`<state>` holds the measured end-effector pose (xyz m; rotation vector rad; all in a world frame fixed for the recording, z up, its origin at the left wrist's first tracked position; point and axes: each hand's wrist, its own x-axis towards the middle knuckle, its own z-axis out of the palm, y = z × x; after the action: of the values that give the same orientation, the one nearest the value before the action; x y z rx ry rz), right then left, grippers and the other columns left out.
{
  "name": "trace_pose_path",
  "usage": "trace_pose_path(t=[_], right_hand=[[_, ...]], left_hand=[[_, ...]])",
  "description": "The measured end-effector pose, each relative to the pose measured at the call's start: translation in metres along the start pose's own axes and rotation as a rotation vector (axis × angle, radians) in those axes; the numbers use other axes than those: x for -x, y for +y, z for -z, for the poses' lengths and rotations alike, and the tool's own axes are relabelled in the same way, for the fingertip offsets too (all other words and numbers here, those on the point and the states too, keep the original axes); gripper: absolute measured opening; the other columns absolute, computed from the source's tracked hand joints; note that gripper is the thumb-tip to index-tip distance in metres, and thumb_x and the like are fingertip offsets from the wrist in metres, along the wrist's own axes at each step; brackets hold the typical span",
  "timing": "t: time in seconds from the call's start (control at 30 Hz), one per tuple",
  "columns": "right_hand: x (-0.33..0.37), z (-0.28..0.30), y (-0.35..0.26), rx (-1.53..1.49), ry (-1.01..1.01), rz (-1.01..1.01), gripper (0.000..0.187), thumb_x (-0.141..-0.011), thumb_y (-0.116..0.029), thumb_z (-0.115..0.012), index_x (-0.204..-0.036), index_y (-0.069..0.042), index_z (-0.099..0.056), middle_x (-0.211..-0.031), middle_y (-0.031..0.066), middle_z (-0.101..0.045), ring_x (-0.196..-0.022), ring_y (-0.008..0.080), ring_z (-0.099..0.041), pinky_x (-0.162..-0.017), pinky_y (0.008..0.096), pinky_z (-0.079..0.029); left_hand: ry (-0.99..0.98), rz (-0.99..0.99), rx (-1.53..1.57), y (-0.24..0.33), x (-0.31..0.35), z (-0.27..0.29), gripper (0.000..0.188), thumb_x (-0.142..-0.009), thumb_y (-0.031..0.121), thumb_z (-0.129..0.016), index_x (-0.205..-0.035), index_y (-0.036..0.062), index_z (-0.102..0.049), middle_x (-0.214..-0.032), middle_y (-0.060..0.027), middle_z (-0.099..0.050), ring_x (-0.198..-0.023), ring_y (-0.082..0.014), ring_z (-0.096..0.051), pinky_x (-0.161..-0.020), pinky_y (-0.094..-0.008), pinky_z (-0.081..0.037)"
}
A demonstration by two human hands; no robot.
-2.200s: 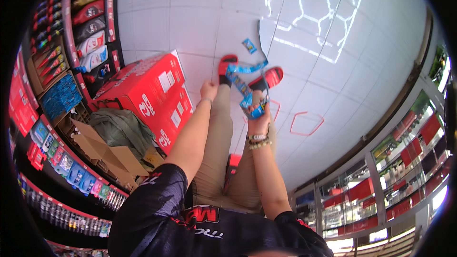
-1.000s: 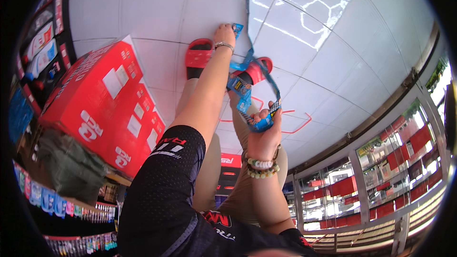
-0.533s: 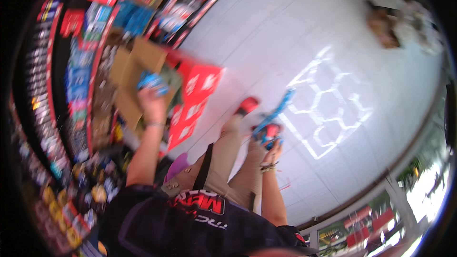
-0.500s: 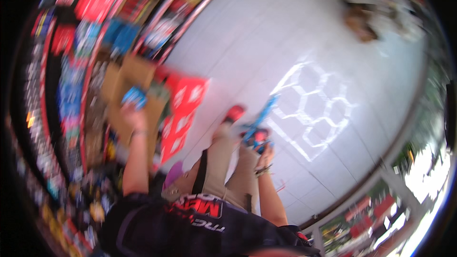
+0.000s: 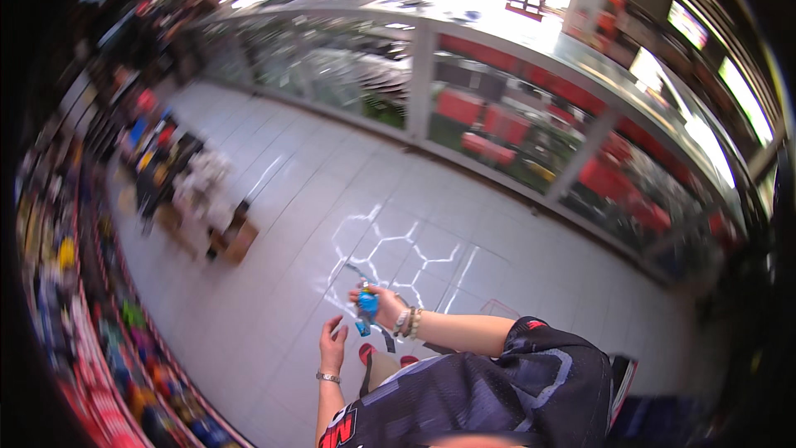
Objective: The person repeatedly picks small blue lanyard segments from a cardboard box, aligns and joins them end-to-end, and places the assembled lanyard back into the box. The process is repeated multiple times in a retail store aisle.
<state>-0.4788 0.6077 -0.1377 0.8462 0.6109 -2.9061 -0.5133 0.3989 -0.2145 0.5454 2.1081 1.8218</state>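
My right hand (image 5: 387,308), with beaded bracelets at the wrist, is closed round a bright blue object (image 5: 366,305) with dark parts. The object's exact kind is too blurred to make out. From it a blue piece hangs down, and dark strip-like parts show nearby. To the left, my left hand (image 5: 332,347), with a metal-banded watch (image 5: 328,377) at the wrist, is raised with its fingers apart and nothing visible in them. A small gap separates it from the blue object.
Glass display counters (image 5: 497,112) run along the far side. Packed shelves (image 5: 91,340) line the left. A brown carton (image 5: 235,237) and a cluttered heap (image 5: 195,182) stand on the tiled floor (image 5: 274,315), where light reflects in hexagon shapes. My red shoes (image 5: 367,353) show below.
My view has swung from the shelves toward the counters. My left hand has left the open carton, and the blue item there is out of sight. My right hand still holds its blue object.
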Motion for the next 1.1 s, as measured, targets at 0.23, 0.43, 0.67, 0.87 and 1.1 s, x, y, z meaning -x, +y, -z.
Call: trace_pose_path(t=[0.23, 0.43, 0.67, 0.87, 1.1], right_hand=[[0.05, -0.05, -0.136, -0.154, -0.239, 0.447, 0.032, -0.095, -0.021, -0.052, -0.122, -0.004, -0.048, -0.127, 0.0148, -0.056, -0.123, 0.0262, -0.05, -0.102, 0.0395, -0.041], [0.036, -0.01, -0.22, -0.11, 0.011, 0.718, 0.03, -0.094, -0.023, -0.052, -0.115, -0.003, -0.056, -0.121, 0.0123, -0.06, -0.116, 0.0218, -0.055, -0.099, 0.0373, -0.043], [0.029, 0.064, -0.251, -0.65, 0.174, 0.808, 0.025, -0.094, -0.016, -0.048, -0.113, -0.001, -0.057, -0.117, 0.0095, -0.062, -0.106, 0.0183, -0.06, -0.095, 0.036, -0.046], [0.058, 0.148, -0.271, -0.904, 0.21, 1.066, 0.023, -0.094, -0.013, -0.049, -0.112, -0.003, -0.059, -0.114, 0.007, -0.064, -0.101, 0.0175, -0.063, -0.092, 0.0371, -0.048], [0.157, 0.154, -0.377, -0.66, 0.143, 1.338, 0.022, -0.095, -0.018, -0.053, -0.113, -0.006, -0.059, -0.102, 0.0045, -0.064, -0.089, 0.0164, -0.063, -0.089, 0.0386, -0.049]], left_hand=[[-0.594, -0.109, -0.015, 0.157, -0.133, -0.088, 0.023, -0.087, 0.018, -0.068, -0.1, -0.0005, -0.063, -0.087, -0.0054, -0.068, -0.08, -0.0098, -0.06, -0.071, -0.0263, -0.049], [-0.788, -0.23, -0.053, 0.19, -0.235, -0.126, 0.025, -0.085, 0.022, -0.071, -0.086, -0.0007, -0.063, -0.065, -0.0024, -0.059, -0.061, -0.0044, -0.051, -0.053, -0.0243, -0.043], [-1.276, -0.369, -0.104, 0.237, -0.314, -0.218, 0.033, -0.084, 0.029, -0.07, -0.094, -0.0016, -0.063, -0.067, -0.0069, -0.058, -0.06, -0.0094, -0.052, -0.055, -0.0278, -0.044], [-1.713, -0.376, -0.315, 0.237, -0.342, -0.306, 0.037, -0.083, 0.034, -0.071, -0.094, 0.0001, -0.061, -0.069, -0.004, -0.06, -0.063, -0.0101, -0.054, -0.056, -0.0278, -0.044], [-1.805, -0.453, -0.329, 0.19, -0.34, -0.42, 0.041, -0.079, 0.031, -0.074, -0.107, 0.0036, -0.059, -0.096, -0.0134, -0.065, -0.091, -0.0231, -0.061, -0.079, -0.0351, -0.048]])
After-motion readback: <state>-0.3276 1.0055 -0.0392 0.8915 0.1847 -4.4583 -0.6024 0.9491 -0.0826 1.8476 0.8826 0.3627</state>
